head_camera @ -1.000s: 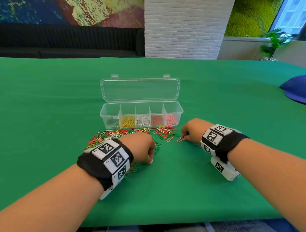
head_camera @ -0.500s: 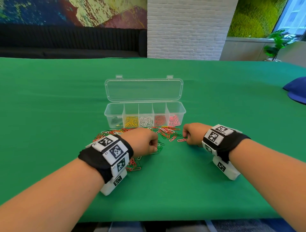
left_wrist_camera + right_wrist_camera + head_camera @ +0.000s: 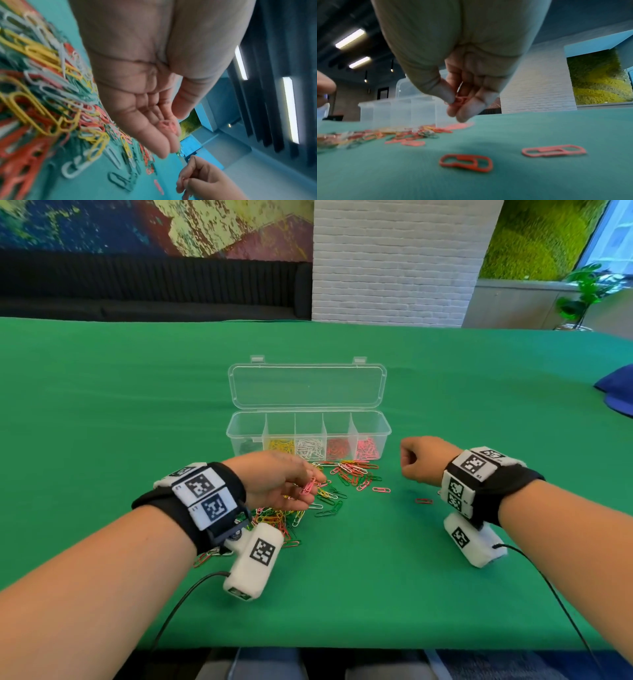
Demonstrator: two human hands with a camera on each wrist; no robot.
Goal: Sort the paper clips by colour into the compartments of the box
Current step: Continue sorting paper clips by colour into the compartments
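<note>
A clear box (image 3: 373,429) with five compartments stands open on the green table, holding dark, yellow, white, red and pink clips from left to right. A mixed pile of paper clips (image 3: 349,474) lies in front of it. My left hand (image 3: 301,491) hovers over the pile with its palm turned sideways and its fingers nearly straight. Pink clips (image 3: 167,126) lie on those fingers, the thumb just above them. My right hand (image 3: 419,460), raised near the box's right end, pinches pink clips (image 3: 458,100) between thumb and fingers.
A single red clip (image 3: 423,501) and a pink clip (image 3: 381,490) lie apart from the pile, under my right wrist. The box lid (image 3: 308,385) stands up behind the compartments. A blue cap (image 3: 616,395) sits at the far right edge.
My left hand has turned from a knuckles-up fist to an opened palm showing pink clips. My right hand has lifted off the table and moved right, toward the box's pink end.
</note>
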